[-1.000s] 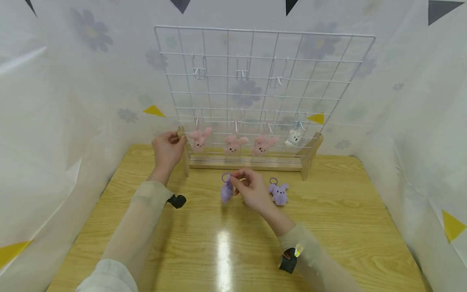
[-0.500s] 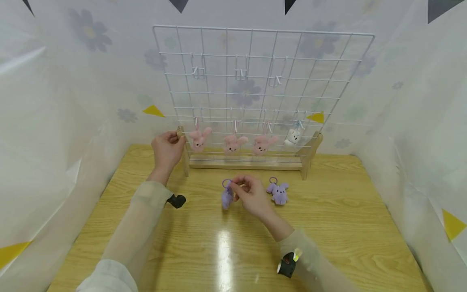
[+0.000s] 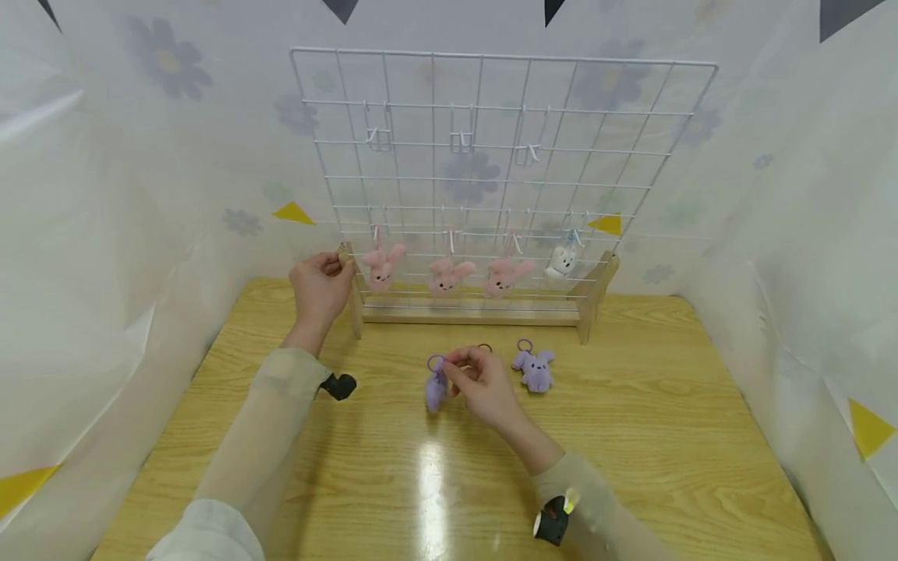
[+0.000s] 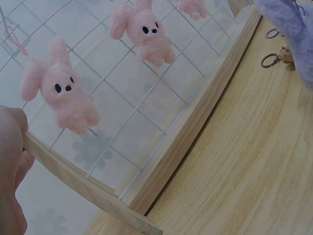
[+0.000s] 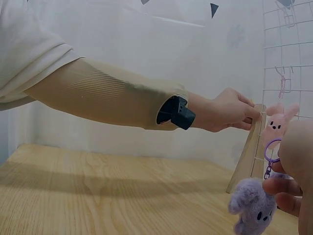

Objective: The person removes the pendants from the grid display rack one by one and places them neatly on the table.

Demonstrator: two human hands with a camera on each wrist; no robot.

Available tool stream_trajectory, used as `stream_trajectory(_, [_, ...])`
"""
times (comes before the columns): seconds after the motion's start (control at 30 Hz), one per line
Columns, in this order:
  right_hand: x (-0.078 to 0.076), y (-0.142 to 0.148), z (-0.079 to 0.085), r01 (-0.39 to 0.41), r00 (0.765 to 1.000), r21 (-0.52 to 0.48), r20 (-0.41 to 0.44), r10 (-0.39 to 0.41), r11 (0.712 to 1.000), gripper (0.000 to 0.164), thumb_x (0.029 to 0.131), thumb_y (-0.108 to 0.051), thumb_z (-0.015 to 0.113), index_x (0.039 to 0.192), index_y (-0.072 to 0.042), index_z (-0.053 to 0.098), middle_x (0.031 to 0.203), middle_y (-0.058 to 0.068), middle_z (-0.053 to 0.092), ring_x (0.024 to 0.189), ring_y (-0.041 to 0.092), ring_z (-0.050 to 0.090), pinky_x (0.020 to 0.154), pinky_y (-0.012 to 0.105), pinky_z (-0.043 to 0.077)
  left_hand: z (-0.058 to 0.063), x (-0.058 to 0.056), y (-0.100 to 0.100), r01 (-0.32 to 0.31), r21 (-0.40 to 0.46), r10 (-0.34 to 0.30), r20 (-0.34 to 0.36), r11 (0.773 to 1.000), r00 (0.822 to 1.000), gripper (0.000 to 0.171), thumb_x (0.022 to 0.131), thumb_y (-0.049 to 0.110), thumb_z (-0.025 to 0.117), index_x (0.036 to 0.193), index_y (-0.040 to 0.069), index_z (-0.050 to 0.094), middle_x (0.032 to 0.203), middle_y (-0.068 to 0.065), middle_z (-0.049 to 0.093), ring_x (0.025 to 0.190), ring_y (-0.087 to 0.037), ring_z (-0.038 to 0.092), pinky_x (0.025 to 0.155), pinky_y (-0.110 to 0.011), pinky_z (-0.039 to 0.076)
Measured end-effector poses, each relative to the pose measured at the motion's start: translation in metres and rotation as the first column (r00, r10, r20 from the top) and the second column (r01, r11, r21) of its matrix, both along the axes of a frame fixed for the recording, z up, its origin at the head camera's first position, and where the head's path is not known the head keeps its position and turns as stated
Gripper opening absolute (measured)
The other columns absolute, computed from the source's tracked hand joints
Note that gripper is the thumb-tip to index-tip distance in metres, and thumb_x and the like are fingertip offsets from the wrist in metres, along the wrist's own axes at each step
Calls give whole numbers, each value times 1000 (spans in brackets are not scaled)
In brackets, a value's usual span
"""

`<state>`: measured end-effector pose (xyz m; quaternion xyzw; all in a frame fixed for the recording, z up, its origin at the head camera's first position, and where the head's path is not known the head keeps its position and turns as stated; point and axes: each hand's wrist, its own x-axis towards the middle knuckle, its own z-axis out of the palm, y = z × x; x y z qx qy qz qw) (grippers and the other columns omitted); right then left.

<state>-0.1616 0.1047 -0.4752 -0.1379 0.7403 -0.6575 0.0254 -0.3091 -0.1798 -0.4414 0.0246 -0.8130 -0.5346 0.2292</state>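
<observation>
My left hand (image 3: 321, 288) grips the top of the left wooden leg (image 4: 83, 183) of a white wire grid rack (image 3: 491, 181). In the head view my right hand (image 3: 484, 387) pinches a purple plush keychain (image 3: 436, 391) near its purple ring (image 5: 272, 150), with the plush hanging below the fingers. The right wrist view shows its dark eyes and a short chain. Right of that hand, a second purple plush keychain (image 3: 537, 371) lies on the table. Behind the hand a dark ring (image 3: 485, 347) shows; in the left wrist view this metal ring (image 4: 270, 60) joins a small brown piece (image 4: 286, 55).
Three pink plush rabbits (image 3: 382, 269) and one white plush (image 3: 563, 262) hang from the rack's lower hooks. Three white hooks (image 3: 461, 142) higher up hold nothing. A wooden base bar (image 3: 470, 317) runs along the back of the wooden table (image 3: 372, 467).
My right hand has drawn back toward me with the purple plush keychain, away from the rack. The dark ring behind it has come into view. My left hand stays on the leg.
</observation>
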Motion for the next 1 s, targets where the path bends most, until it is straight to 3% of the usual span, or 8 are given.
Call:
stream_trajectory(0.23, [2,2,-7,16,1000,13,11,-16,1000,12,105,-4,66,110,6,70,104,20,69,72,49,66,60,42,62,0,1,-1,-5,-13,5,8,1000,1000,23,99,11,72,111,-7,78,103,-22,77,96,-30,77,78,-24,63])
stream_trajectory(0.57, [-2,1,-15,83,995,-2,60,-82,997,12,105,-3,65,108,7,70,98,20,71,72,47,67,56,31,58,2,4,0,8,-14,-8,11,1000,1000,24,100,14,72,112,-6,78,104,-22,77,97,-29,77,77,-26,64])
stream_trajectory(0.87, [-8,-3,-19,116,988,-35,106,-112,993,12,106,-4,65,111,6,70,96,19,73,68,31,67,45,20,44,1,3,-1,9,-19,-8,4,1000,1000,23,101,14,72,112,-5,79,104,-22,78,96,-29,77,77,-25,63])
stream_trajectory(1.0, [-11,-7,-20,125,988,-54,102,-119,991,13,105,-5,66,110,7,69,94,20,73,67,35,68,44,19,43,1,3,0,11,-8,-11,6,1000,1000,23,101,13,72,112,-6,78,104,-22,77,96,-29,77,76,-24,63])
